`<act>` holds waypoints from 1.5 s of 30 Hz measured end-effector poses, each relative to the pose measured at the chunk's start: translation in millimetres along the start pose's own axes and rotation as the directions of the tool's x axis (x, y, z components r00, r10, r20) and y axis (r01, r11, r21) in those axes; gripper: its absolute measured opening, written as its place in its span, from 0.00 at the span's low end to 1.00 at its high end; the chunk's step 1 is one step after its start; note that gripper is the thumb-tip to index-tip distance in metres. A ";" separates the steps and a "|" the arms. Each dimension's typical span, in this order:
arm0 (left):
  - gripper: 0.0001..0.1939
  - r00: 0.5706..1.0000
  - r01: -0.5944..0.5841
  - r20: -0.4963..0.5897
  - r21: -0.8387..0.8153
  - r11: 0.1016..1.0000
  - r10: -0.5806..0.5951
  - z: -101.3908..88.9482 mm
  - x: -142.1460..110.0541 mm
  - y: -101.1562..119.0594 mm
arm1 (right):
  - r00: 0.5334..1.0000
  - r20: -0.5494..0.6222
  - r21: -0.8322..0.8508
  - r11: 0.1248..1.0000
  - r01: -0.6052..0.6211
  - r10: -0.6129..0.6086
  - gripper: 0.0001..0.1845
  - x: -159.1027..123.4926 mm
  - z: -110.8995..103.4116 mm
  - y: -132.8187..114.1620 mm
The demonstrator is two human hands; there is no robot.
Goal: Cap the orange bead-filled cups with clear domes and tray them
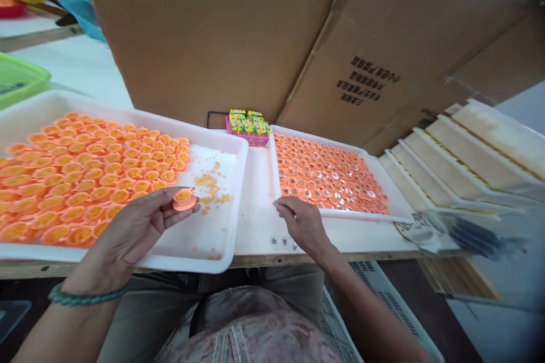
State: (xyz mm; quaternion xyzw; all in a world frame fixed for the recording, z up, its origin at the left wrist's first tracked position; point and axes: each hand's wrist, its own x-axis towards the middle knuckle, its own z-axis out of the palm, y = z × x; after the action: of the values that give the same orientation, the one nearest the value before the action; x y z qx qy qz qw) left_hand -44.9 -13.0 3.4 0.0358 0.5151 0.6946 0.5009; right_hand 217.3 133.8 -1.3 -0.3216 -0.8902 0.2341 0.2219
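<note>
Between the thumb and fingers of my left hand [147, 221] is a small orange plastic cup [184, 198] with a flared rim and yellow bits inside. That hand is over a white tray [232, 227] holding many similar orange cups [89, 173] and loose yellow bits [210, 187]. My right hand [304, 224] is closed in a pinch at the front left corner of a second white tray [340, 213]; anything in its fingertips is hidden. Rows of orange pieces [327, 173] with shiny dark centres fill that tray. Several small silvery pieces [284, 241] lie on the table below my right hand.
A pink basket [255, 140] of small yellow-green packets [247, 123] stands between the trays. Cardboard [225, 39] walls off the back. Several stacked white trays [460, 153] lean at the right. A green basket [21, 79] and a blue scoop-like container [83, 14] are at the left.
</note>
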 end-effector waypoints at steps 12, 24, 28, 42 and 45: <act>0.04 0.997 0.031 -0.069 0.033 0.999 -0.028 5.1 -2.6 -1.8 | 0.919 0.370 -0.344 0.939 -0.001 0.136 0.07 -32.6 41.3 23.1; 0.03 0.998 -0.057 -0.018 0.028 0.998 0.057 5.0 0.2 -11.2 | 0.919 0.357 -0.385 0.871 0.307 -0.166 0.05 -32.8 60.6 22.5; 0.03 0.997 -0.061 -0.042 0.022 0.998 0.061 6.0 -0.7 -11.6 | 0.921 0.330 -0.379 0.864 0.330 -0.207 0.06 -28.7 64.0 21.9; 0.06 0.997 -0.075 -0.019 0.022 0.997 0.075 7.1 -2.6 -16.5 | 0.944 0.137 0.734 0.609 -0.300 0.301 0.10 20.9 41.1 -28.1; 0.08 0.997 -0.078 -0.020 0.023 0.997 0.078 8.5 -4.6 -16.5 | 0.945 0.226 0.808 0.497 -0.317 0.236 0.13 33.6 45.0 -43.5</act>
State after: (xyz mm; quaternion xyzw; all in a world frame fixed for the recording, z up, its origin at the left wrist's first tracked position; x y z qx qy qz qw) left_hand -27.0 -11.2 -2.9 0.0542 0.5263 0.7081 0.4676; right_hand 149.1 114.5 -4.4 -0.3047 -0.6162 0.6745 0.2692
